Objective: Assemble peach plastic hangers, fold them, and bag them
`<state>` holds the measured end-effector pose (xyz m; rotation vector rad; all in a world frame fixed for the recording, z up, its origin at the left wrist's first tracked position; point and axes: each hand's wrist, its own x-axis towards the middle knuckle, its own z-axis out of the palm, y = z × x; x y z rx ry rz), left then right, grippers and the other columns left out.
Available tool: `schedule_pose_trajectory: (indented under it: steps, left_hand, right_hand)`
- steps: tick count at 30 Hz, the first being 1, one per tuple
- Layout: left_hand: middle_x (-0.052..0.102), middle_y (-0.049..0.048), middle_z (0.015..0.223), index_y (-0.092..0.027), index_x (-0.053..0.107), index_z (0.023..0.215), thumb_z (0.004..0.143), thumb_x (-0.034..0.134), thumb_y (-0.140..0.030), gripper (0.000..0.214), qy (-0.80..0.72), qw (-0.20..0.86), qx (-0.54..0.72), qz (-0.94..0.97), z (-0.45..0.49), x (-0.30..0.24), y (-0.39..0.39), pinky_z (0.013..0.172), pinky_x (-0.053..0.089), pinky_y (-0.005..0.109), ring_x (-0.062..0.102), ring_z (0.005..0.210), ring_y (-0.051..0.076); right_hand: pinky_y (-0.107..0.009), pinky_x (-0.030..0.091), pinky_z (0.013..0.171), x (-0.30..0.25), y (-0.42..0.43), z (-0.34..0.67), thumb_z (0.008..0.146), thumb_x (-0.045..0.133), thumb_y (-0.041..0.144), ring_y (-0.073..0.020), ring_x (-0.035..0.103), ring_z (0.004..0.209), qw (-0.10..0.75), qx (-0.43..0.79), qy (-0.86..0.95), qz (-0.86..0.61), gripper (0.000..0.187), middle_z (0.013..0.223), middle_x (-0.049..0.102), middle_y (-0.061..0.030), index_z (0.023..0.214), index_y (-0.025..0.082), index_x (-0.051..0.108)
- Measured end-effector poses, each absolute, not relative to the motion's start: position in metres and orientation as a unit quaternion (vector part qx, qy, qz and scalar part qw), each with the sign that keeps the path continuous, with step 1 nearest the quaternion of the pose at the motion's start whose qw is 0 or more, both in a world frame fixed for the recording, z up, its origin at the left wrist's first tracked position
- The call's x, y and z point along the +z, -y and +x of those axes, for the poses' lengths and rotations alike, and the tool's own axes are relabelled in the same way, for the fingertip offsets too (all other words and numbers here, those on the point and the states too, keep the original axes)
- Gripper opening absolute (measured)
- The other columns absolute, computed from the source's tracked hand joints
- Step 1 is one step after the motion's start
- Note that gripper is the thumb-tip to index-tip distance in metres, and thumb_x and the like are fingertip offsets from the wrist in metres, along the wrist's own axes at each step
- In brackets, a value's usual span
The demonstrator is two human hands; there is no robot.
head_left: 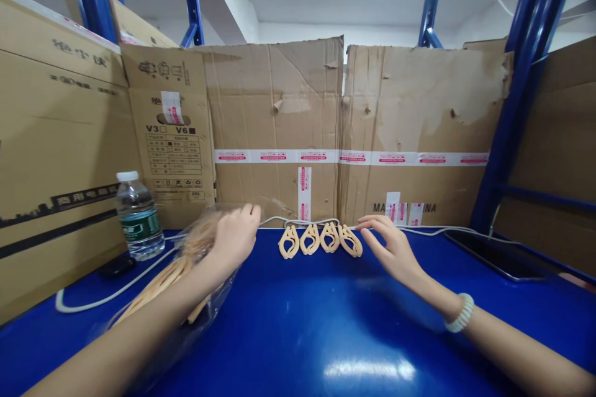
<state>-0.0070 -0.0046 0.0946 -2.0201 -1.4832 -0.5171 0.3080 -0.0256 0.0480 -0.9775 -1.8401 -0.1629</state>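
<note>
Several beige plastic pieces, which look like folded travel hangers (310, 239), lie in a row at the back of the blue table. Just right of the row's end piece, my right hand (391, 247) hovers with its fingers stretched out and nothing in them. On the left, a clear plastic bag (218, 298) holds more of the beige pieces (162, 279). My left hand (236, 237) is at the bag's far end, fingers curled round its film; the fingertips are partly hidden. My left forearm covers part of the bag.
A water bottle (138, 217) stands at the left beside a small black object (117, 265). White cable (107, 303) runs along the left and back. A dark flat device (498, 254) lies at the right. Cardboard (274, 99) walls the back; blue posts (516, 93) frame the sides.
</note>
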Motion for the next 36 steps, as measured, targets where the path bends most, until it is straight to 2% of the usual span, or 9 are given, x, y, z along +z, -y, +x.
schedule_pose_trajectory:
  steps: [7, 10, 13, 17, 21, 24, 28, 31, 36]
  left_hand:
    - [0.063, 0.0018, 0.102, -0.021, 0.058, 0.100, 0.091, 0.047, -0.004, 0.022, 0.348, 0.236, -0.254, -0.871, 0.022, 0.090, 0.050, 0.081, 0.049, 0.027, 0.061, 0.092, 0.016]
    - [0.061, 0.0056, 0.112, -0.020, 0.057, 0.112, 0.091, 0.048, -0.001, 0.030, 0.170, 0.163, -0.368, -0.900, 0.033, 0.080, 0.072, 0.089, 0.048, 0.031, 0.059, 0.102, 0.017]
    - [0.058, 0.0067, 0.113, -0.019, 0.053, 0.122, 0.090, 0.047, 0.001, 0.038, 0.166, 0.065, -0.386, -0.905, 0.038, 0.063, 0.087, 0.088, 0.049, 0.028, 0.059, 0.102, 0.015]
    - [0.060, 0.0058, 0.102, -0.019, 0.053, 0.121, 0.090, 0.045, -0.001, 0.036, 0.210, 0.009, -0.341, -0.916, 0.037, 0.041, 0.103, 0.076, 0.053, 0.027, 0.061, 0.087, 0.015]
    - [0.058, 0.0035, 0.081, -0.017, 0.060, 0.092, 0.091, 0.038, -0.004, 0.026, 0.233, 0.073, -0.328, -0.913, 0.033, 0.027, 0.123, 0.056, 0.050, 0.024, 0.059, 0.066, 0.015]
    - [0.059, 0.0052, 0.074, -0.015, 0.058, 0.078, 0.090, 0.036, -0.003, 0.029, 0.235, 0.179, -0.327, -0.898, 0.034, 0.020, 0.135, 0.050, 0.047, 0.024, 0.058, 0.059, 0.016]
    - [0.062, 0.0034, 0.062, -0.016, 0.060, 0.072, 0.081, 0.040, 0.002, 0.029, 0.215, 0.306, -0.332, -0.866, 0.040, 0.012, 0.144, 0.047, 0.045, 0.026, 0.061, 0.055, 0.018]
    - [0.060, 0.0020, 0.056, -0.017, 0.059, 0.068, 0.079, 0.039, 0.001, 0.029, 0.225, 0.323, -0.339, -0.854, 0.043, 0.007, 0.147, 0.043, 0.041, 0.026, 0.061, 0.051, 0.018]
    - [0.065, 0.0033, 0.062, -0.016, 0.062, 0.073, 0.080, 0.041, 0.000, 0.027, 0.244, 0.329, -0.336, -0.848, 0.047, 0.004, 0.150, 0.043, 0.040, 0.026, 0.063, 0.053, 0.019]
  right_hand:
    - [-0.041, 0.044, 0.090, 0.063, 0.024, 0.328, 0.091, 0.051, 0.033, -0.0231, 0.061, 0.097, 0.554, -0.052, 0.718, -0.418, 0.021, 0.096, 0.067, -0.0074, 0.084, 0.021, 0.066]
    - [-0.039, 0.047, 0.086, 0.068, 0.026, 0.329, 0.089, 0.052, 0.035, -0.0219, 0.062, 0.092, 0.567, -0.006, 0.705, -0.426, 0.020, 0.093, 0.068, -0.0066, 0.085, 0.021, 0.066]
    - [-0.037, 0.050, 0.081, 0.070, 0.030, 0.324, 0.088, 0.053, 0.038, -0.0210, 0.064, 0.089, 0.563, 0.071, 0.701, -0.432, 0.023, 0.092, 0.069, -0.0067, 0.088, 0.020, 0.066]
    - [-0.037, 0.052, 0.081, 0.067, 0.039, 0.312, 0.090, 0.052, 0.039, -0.0210, 0.065, 0.090, 0.479, 0.146, 0.755, -0.423, 0.024, 0.097, 0.071, -0.0075, 0.094, 0.019, 0.066]
    - [-0.041, 0.050, 0.087, 0.063, 0.051, 0.298, 0.093, 0.051, 0.033, -0.0219, 0.063, 0.098, 0.363, 0.110, 0.841, -0.386, 0.021, 0.105, 0.069, -0.0065, 0.103, 0.021, 0.065]
    - [-0.044, 0.047, 0.095, 0.061, 0.064, 0.288, 0.092, 0.055, 0.034, -0.0235, 0.059, 0.108, 0.281, 0.089, 0.891, -0.345, 0.028, 0.115, 0.065, -0.0078, 0.117, 0.022, 0.060]
    - [-0.047, 0.038, 0.107, 0.057, 0.079, 0.276, 0.090, 0.057, 0.046, -0.0290, 0.044, 0.131, 0.190, 0.114, 0.920, -0.322, 0.056, 0.144, 0.046, -0.0132, 0.139, 0.022, 0.046]
    - [-0.054, 0.027, 0.112, 0.053, 0.085, 0.270, 0.088, 0.056, 0.054, -0.0336, 0.026, 0.142, 0.152, 0.121, 0.927, -0.323, 0.070, 0.155, 0.029, -0.0130, 0.148, 0.025, 0.034]
    - [-0.063, 0.010, 0.113, 0.048, 0.084, 0.267, 0.090, 0.054, 0.053, -0.0348, 0.011, 0.145, 0.123, 0.108, 0.935, -0.314, 0.071, 0.158, 0.019, -0.0075, 0.151, 0.033, 0.024]
